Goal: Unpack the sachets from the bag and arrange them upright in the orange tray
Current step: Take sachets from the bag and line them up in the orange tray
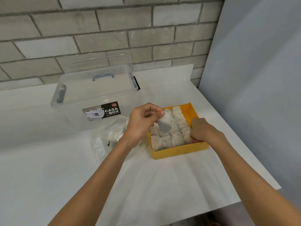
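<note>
The tray (179, 151) sits on the right side of the counter (81, 176), its right wall near the counter's right edge, which runs on a slant toward the person; past that edge stands a grey panel (252, 79). In front of the tray the counter lies bare down to its near edge, and a wide bare stretch opens to the front left. Behind, the counter ends at a brick wall (97, 38), with a clear box (91, 95) standing before it. Left of the tray, just beside it, lies the crumpled clear bag (101, 141) with some white pieces inside. The tray is packed with upright sachets (176, 139) in rows; a strip of bare orange shows along its far right side. The left hand (143, 118) hovers over the tray's left half and pinches one sachet (164, 125) by its top between thumb and fingertips, so it hangs just above the rows. The right hand (200, 129) is at the tray's near right corner, its fingers curled down among the sachets there; whether it grips one cannot be told.
</note>
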A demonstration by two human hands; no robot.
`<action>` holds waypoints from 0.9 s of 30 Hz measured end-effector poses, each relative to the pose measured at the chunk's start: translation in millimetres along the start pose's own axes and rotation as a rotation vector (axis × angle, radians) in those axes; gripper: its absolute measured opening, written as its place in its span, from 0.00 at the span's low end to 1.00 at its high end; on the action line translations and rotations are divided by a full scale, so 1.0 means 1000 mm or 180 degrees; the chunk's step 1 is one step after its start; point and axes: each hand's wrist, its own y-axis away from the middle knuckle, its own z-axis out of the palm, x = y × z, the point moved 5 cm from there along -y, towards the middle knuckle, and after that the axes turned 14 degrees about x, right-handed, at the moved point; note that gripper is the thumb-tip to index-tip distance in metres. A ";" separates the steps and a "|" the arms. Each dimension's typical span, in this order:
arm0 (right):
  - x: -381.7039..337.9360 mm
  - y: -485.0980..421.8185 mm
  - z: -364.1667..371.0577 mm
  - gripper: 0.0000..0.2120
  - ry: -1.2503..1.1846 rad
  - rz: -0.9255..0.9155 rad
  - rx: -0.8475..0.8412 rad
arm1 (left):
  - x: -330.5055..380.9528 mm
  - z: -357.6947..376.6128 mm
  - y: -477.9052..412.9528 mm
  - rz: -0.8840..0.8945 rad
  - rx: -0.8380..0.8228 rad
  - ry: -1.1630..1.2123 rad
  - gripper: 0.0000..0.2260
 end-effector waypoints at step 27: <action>0.035 0.014 -0.043 0.14 -0.1575 0.0023 0.0682 | -0.041 0.113 -0.011 0.0484 -0.1388 -0.1790 0.07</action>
